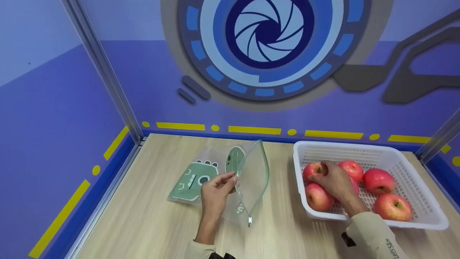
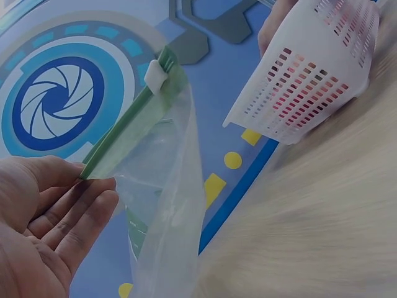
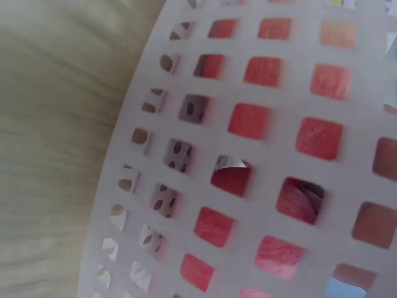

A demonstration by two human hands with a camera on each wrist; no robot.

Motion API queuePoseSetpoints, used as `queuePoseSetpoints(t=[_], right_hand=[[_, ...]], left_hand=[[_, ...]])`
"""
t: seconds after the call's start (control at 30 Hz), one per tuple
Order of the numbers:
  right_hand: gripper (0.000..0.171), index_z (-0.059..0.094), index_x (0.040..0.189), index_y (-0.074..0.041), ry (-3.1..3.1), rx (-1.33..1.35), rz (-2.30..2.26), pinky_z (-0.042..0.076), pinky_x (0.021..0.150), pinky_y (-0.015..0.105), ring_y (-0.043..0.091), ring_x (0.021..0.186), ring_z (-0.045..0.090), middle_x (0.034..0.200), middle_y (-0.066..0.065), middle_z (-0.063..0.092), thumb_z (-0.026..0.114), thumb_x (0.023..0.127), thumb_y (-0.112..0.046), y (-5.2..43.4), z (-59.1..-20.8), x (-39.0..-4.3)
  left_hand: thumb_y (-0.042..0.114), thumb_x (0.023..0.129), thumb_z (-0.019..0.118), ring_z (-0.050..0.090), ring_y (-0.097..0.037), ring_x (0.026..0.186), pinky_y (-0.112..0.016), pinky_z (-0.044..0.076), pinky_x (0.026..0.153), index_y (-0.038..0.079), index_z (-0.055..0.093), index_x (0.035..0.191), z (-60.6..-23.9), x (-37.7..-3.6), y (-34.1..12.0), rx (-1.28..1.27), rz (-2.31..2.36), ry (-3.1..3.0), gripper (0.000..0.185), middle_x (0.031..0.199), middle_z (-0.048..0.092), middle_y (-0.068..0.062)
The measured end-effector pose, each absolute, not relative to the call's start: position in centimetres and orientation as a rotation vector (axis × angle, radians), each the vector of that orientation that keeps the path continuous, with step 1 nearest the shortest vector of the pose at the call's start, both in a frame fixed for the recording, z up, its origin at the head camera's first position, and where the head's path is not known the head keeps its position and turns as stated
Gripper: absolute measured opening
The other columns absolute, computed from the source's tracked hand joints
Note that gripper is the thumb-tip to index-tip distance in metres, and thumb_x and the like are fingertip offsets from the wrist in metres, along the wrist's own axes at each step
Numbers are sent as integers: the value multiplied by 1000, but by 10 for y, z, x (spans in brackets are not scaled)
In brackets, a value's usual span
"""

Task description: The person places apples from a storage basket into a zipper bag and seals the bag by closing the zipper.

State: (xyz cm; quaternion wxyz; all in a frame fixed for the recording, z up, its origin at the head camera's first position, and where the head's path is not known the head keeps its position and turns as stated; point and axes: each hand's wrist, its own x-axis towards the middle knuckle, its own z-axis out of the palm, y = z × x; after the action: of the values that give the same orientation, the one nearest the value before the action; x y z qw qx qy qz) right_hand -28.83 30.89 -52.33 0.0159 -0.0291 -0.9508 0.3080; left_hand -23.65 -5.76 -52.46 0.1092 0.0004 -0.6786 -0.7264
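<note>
My left hand (image 1: 213, 196) pinches one edge of the mouth of a clear zip bag (image 1: 256, 176) between thumb and fingers. The bag's mouth gapes toward the right, and a white slider (image 2: 156, 76) sits at one end of its green zip strip (image 2: 124, 124). Green cartoon faces (image 1: 188, 181) are printed on the bag. Inside the white basket (image 1: 359, 145), my right hand (image 1: 337, 181) grips a red apple (image 1: 311, 170) at the left end, thumb and fingers around it. Another apple (image 1: 318, 198) lies just below that hand.
Several more apples lie in the basket, among them one at the back (image 1: 351, 170) and one at the front right (image 1: 392, 207). The perforated basket wall (image 3: 173, 92) fills the right wrist view. Behind the wooden table (image 1: 143, 223) stands a blue printed wall (image 1: 143, 86).
</note>
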Motion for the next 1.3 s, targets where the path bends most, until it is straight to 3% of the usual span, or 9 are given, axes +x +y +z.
queuePoseSetpoints(t=[0.17,0.4,0.87,1.1,1.17,1.3], right_hand=[[69,55,140,8,-2897,-54,943,54,98,62,42,104,62,124,29,64,86,92,-30,309,-523,-288],[76,50,146,10,-2882,-96,997,48,104,65,44,110,59,130,30,61,84,93,-32,310,-524,-286],[82,45,155,5,-2738,-147,1112,50,105,63,46,120,58,140,31,57,83,94,-36,309,-517,-280],[93,41,161,-4,-2654,-202,1258,47,109,60,48,130,57,152,29,51,83,92,-49,309,-507,-274],[95,41,162,-7,-2623,-223,1299,47,110,56,47,131,57,154,27,51,83,91,-52,307,-501,-271],[89,45,161,-9,-2529,-185,1391,53,102,28,42,130,61,154,23,54,84,91,-48,298,-489,-266]], left_hand=[[11,98,79,78,-26,92,-31,63,80,6,81,114,-525,-236,-56,9,-2135,-1993,18,101,79,-9],[13,98,79,78,-25,93,-31,63,81,8,81,116,-525,-235,-55,23,-2128,-2009,19,102,79,-8],[13,99,78,78,-25,93,-31,62,82,6,80,117,-524,-235,-57,19,-2140,-1990,19,103,78,-9],[14,98,79,78,-24,91,-30,63,79,7,81,117,-523,-236,-57,52,-2127,-2001,20,102,79,-8],[13,98,79,78,-24,90,-30,63,77,7,81,116,-523,-236,-57,66,-2128,-1996,19,102,79,-8],[10,97,80,77,-24,90,-30,63,77,6,81,115,-523,-236,-56,67,-2136,-1976,19,101,78,-9]])
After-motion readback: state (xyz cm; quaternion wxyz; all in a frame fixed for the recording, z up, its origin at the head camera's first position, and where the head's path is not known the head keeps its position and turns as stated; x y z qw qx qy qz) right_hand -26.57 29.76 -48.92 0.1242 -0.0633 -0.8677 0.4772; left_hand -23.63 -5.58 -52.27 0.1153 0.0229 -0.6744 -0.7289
